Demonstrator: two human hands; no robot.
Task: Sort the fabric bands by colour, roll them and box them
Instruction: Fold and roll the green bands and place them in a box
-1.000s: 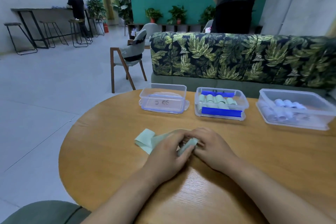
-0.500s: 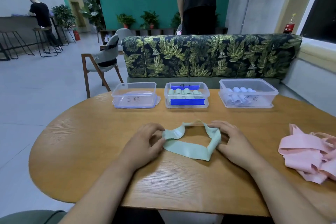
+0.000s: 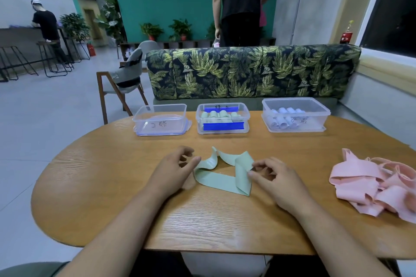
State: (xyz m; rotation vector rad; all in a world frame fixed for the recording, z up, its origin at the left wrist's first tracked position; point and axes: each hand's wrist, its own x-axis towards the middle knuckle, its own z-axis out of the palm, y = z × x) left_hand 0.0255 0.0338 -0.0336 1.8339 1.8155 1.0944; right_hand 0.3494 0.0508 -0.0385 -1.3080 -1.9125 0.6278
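Slackened since half a second ago, the pale green fabric band [image 3: 221, 181] lies as a twisted loop on the round wooden table [image 3: 112, 186], between my hands, which are held apart to flatten it for rolling. My right hand [image 3: 273, 177] pinches the right fold. My left hand [image 3: 174, 170] touches the left bend, can't tell if it grips. The clear plastic box of green rolls [image 3: 200, 123] waits behind.

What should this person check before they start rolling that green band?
1. The green band lies flat: not ok, it is twisted and looped.
2. The right hand has a grip: ok, it pinches the band's right fold.
3. The left hand grips the other end: cannot tell.
4. The middle box, holding green rolls, is open: ok.
5. Room left in that box: cannot tell.
6. The pink pile is clear of the band: ok, it lies apart on the right.
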